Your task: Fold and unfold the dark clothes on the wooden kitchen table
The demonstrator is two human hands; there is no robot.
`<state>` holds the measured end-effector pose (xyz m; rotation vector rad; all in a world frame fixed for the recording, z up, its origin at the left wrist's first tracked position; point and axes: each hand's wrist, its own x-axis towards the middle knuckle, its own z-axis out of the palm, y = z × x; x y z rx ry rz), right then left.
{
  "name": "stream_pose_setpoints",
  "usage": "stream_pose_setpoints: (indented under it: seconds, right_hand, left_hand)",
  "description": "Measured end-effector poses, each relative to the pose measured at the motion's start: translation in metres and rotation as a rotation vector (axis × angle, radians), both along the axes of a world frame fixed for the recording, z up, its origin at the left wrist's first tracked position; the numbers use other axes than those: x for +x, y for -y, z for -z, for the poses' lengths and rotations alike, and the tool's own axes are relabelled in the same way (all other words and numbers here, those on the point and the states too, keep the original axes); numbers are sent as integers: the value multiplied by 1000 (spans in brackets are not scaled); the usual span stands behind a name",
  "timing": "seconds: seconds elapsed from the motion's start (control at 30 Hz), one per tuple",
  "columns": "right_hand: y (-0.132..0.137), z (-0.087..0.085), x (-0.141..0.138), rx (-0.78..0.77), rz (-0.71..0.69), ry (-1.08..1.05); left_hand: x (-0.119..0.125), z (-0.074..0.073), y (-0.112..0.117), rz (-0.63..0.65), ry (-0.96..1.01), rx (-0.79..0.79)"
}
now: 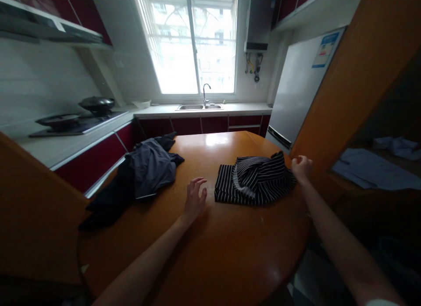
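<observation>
A black-and-white striped garment (263,181) lies bunched on the wooden table (230,244), its left part flatter and its right part in raised folds. My left hand (196,197) is just left of it, fingers curved and apart, holding nothing. Beside the garment's right edge is my right hand (301,169), with its fingers curled closed. Whether cloth is pinched in those fingers is hidden. A heap of dark grey and black clothing (153,168) rests at the table's left side, away from both hands.
Behind the table runs a counter with a sink (191,107) under a window. A stove with a lidded pan (97,103) is at the left. At the right stand a fridge (297,84) and an orange wooden panel (357,84), with papers (378,168) beyond.
</observation>
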<state>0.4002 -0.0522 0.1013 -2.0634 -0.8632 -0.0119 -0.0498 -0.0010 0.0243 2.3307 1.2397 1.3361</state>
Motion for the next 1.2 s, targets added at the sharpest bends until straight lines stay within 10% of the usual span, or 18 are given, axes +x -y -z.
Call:
stream_pose_setpoints:
  seconds: [0.23, 0.37, 0.57, 0.8, 0.97, 1.2]
  right_hand:
    - [-19, 58, -71, -290, -494, 283]
    - [-24, 62, -81, -517, -502, 329]
    - [20, 70, -83, -386, -524, 330]
    - [76, 78, -112, 45, -798, 181]
    - [103, 67, -109, 88, -876, 149]
    - [135, 45, -78, 157, -986, 204]
  left_hand:
    - [0, 5, -6, 40, 0, -35]
    - [-10, 8, -10, 62, -17, -73]
    - [-2, -7, 5, 158, -118, -101]
    - [103, -15, 45, 538, -508, -96]
    - [114, -27, -11, 527, -463, -253]
    - [14, -110, -136, -173, -183, -212]
